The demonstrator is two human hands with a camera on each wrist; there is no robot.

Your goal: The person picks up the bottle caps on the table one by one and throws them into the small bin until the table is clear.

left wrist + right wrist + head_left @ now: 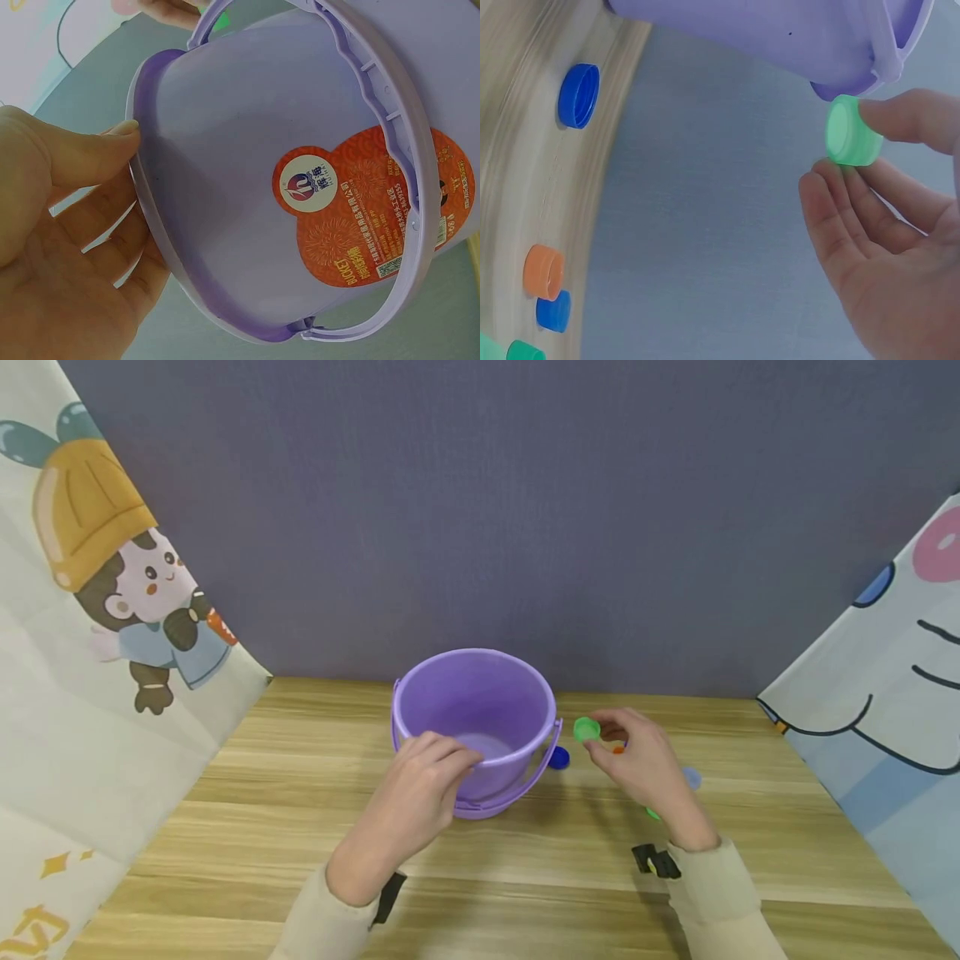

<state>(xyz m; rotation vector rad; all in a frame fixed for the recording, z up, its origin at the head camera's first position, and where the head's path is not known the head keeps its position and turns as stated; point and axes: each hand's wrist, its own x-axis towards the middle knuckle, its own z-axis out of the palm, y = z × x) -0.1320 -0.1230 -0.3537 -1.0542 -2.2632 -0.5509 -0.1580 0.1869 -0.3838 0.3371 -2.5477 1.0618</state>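
A purple bucket (495, 787) stands upright on the wooden table, its handle hanging down at the front. My left hand (416, 785) grips the bucket's near rim; in the left wrist view the thumb (97, 154) presses the outer side, with the other fingers over the rim. Just right of the bucket, my right hand (637, 764) pinches a green bottle cap (587, 729) between thumb and fingertips. The right wrist view shows this green cap raised above the table, near the bucket's rim. The bucket's visible inside holds nothing.
A blue cap (558, 757) lies beside the bucket's right side. Under and behind my right hand are an orange cap (543, 271), another blue cap (553, 311), a green cap (653, 813) and a pale blue cap (692, 777). A dark grey wall (480, 510) closes off the back.
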